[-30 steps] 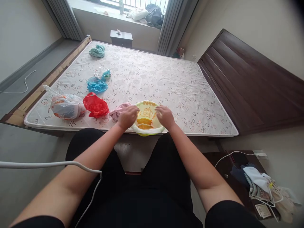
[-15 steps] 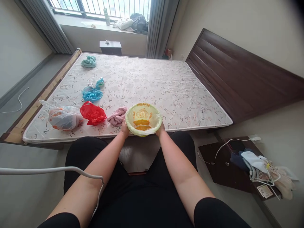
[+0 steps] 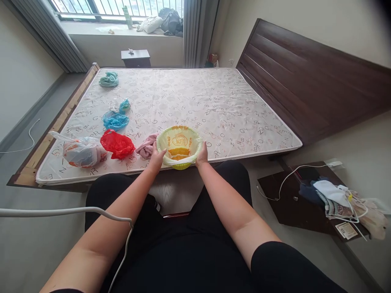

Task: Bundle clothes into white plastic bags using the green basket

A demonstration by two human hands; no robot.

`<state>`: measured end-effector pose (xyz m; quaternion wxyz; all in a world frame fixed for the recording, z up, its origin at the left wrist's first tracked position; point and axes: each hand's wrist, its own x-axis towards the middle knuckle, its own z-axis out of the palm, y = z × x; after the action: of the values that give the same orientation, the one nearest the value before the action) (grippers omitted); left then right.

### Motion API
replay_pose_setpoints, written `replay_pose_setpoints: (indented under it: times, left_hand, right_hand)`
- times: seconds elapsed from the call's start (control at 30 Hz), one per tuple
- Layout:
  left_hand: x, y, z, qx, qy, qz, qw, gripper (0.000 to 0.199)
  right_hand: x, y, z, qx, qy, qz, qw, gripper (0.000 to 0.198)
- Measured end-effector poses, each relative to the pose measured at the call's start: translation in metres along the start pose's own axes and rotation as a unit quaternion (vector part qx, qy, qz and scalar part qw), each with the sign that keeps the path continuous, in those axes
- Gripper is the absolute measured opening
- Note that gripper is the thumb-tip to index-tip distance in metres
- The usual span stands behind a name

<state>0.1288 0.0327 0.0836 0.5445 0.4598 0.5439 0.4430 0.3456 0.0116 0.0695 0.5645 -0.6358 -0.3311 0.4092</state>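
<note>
A yellow-green bin [image 3: 181, 166] lined with a pale yellow plastic bag [image 3: 180, 140] printed in orange is held at the near edge of the mattress. My left hand [image 3: 158, 156] grips its left side, thumb at the rim, and my right hand [image 3: 202, 154] grips its right side. Some fingers are hidden behind the bin. Just left of it lies a pink cloth [image 3: 146, 146], partly behind my left hand. Further left are a crumpled red plastic bag [image 3: 117, 144] and a filled, whitish see-through bag [image 3: 82, 151].
The bare mattress [image 3: 244, 118] carries blue plastic bags [image 3: 115, 121] and a teal cloth [image 3: 109, 79] farther back. A dark headboard [image 3: 305, 73] rises at right. Clothes [image 3: 332, 195] and a cable lie on a low dark table [image 3: 293, 207]. A white cable [image 3: 91, 209] crosses my left arm.
My hands have lifted slightly with the bin, and more of both hands shows around its sides. The view has shifted a little.
</note>
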Motion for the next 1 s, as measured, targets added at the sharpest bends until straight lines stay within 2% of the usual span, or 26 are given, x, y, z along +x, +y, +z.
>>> replay_pose_setpoints:
  times: [0.07,0.17,0.27,0.37,0.43,0.53,0.67,0.73,0.83,0.9,1.0]
  left_hand:
    - [0.007,0.009,-0.012,0.043,0.018,-0.027,0.999,0.096]
    - [0.014,0.022,-0.033,0.056,0.051,-0.054,0.996,0.087]
    - [0.013,0.031,-0.053,0.061,0.050,-0.069,0.995,0.075]
    - [0.007,0.035,-0.070,0.106,0.062,-0.034,0.992,0.060]
    - [0.006,0.036,-0.076,0.127,0.077,-0.016,0.989,0.049]
    - [0.011,0.037,-0.074,0.116,0.081,-0.023,0.990,0.043]
    - [0.024,0.030,-0.056,0.094,0.039,-0.032,0.994,0.064]
    - [0.030,0.024,-0.047,0.113,-0.003,-0.032,0.993,0.072]
    - [0.035,0.016,-0.040,0.177,-0.044,-0.035,0.983,0.074]
    - [0.036,0.014,-0.038,0.212,-0.048,-0.041,0.975,0.076]
    - [0.036,0.015,-0.038,0.235,-0.040,-0.052,0.970,0.082]
  right_hand:
    - [-0.004,0.002,0.003,-0.003,0.055,0.040,0.998,0.047]
    - [0.000,0.002,-0.005,-0.051,0.099,0.073,0.991,0.038]
    - [0.013,-0.007,-0.021,-0.074,0.105,0.088,0.988,0.035]
    - [0.028,-0.019,-0.033,-0.026,0.105,0.122,0.987,0.025]
    - [0.035,-0.026,-0.038,-0.008,0.077,0.130,0.989,0.021]
    - [0.040,-0.033,-0.042,-0.017,0.029,0.097,0.995,0.028]
    - [0.043,-0.038,-0.040,-0.033,-0.052,0.042,0.997,0.050]
    - [0.044,-0.040,-0.039,-0.061,-0.092,0.059,0.992,0.054]
    - [0.044,-0.044,-0.038,-0.167,-0.125,0.098,0.973,0.051]
    - [0.043,-0.047,-0.039,-0.226,-0.142,0.116,0.957,0.047]
    - [0.044,-0.050,-0.040,-0.242,-0.166,0.129,0.947,0.043]
